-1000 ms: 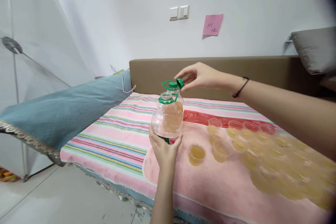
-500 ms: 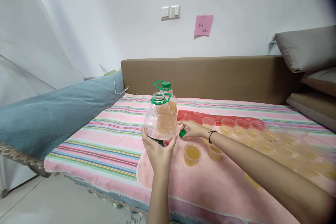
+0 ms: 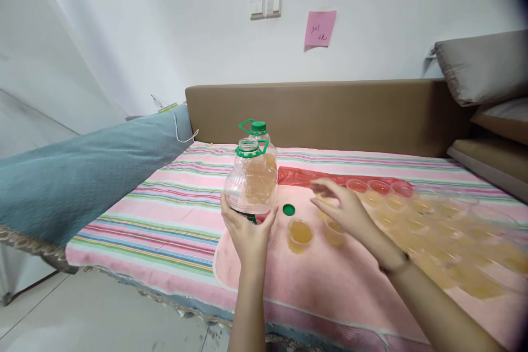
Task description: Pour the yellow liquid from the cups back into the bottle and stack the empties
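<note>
My left hand grips the lower part of a clear plastic bottle, which stands uncapped with a green ring handle at its neck. Just behind it is a second bottle with its green cap on and amber liquid inside. A loose green cap lies on the pink cloth to the right. My right hand hangs above the cups, fingers apart and holding nothing. Near it stands a cup of amber liquid, and another cup is partly covered by this hand.
Many filled clear cups crowd the right side. A red plastic bag stretches behind them. The striped sheet spreads leftward to a blue padded edge. A brown headboard runs along the wall, with pillows at right.
My right hand has let go of the green cap, leaving it on the pink cloth, and has moved right and opened. My left hand stays on the bottle.
</note>
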Tool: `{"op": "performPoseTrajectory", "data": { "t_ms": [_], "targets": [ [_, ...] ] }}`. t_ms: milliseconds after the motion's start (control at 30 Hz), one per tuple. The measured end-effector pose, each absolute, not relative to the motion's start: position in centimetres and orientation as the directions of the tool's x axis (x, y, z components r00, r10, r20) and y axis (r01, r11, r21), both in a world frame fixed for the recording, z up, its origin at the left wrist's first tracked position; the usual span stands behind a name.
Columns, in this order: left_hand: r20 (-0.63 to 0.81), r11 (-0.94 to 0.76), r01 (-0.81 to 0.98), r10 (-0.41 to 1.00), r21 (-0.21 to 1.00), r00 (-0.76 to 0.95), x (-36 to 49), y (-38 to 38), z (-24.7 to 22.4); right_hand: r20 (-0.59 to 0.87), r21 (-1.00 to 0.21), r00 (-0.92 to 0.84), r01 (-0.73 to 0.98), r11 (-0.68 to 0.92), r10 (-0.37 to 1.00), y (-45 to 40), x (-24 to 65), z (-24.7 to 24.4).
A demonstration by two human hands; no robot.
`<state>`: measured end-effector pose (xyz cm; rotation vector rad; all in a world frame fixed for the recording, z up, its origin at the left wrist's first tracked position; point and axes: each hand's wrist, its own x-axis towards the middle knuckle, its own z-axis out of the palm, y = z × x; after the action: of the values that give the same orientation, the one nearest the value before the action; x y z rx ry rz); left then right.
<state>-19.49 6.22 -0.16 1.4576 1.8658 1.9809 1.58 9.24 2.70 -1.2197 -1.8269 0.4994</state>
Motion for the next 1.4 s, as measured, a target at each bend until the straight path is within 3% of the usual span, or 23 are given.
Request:
{"op": "performPoseTrajectory", "data": {
  "t_ms": [67,167,300,467,667,1067,1400],
  "targets": [
    [0.584,-0.275,0.542,0.596,0.794,-0.552,-19.5,6.3,-0.3,0.398,-0.816,-0.012,0.452,0.36,0.917,4.4,2.1,0.2],
    [0.605,-0.297,0.55,0.577,0.781,-0.548,-19.4,6.3,-0.5,0.211,-0.924,0.014,0.329,0.195,0.977,-0.1,1.4,-4.9],
    [0.619,-0.311,0.554,0.565,0.772,-0.546,-19.4,6.5,-0.6,0.158,-0.968,0.146,0.217,0.124,0.977,0.4,-1.2,-8.8],
    [0.617,-0.328,0.54,0.575,0.775,-0.537,-19.6,6.9,-0.8,0.182,-0.983,0.146,-0.005,0.185,0.972,3.9,-4.1,-8.9],
    [0.619,-0.346,0.529,0.583,0.775,-0.526,-19.8,6.9,-1.0,0.182,-0.951,0.289,-0.191,0.242,0.94,4.9,-6.1,-9.2],
    [0.626,-0.323,0.557,0.579,0.765,-0.523,-19.5,6.2,-0.4,0.128,-0.954,0.292,-0.224,0.198,0.948,4.4,-5.2,-7.2],
    [0.613,-0.271,0.578,0.566,0.77,-0.551,-19.2,5.7,-0.2,0.269,-0.955,0.181,-0.078,0.287,0.946,4.0,-2.0,2.0]
  ]
}}
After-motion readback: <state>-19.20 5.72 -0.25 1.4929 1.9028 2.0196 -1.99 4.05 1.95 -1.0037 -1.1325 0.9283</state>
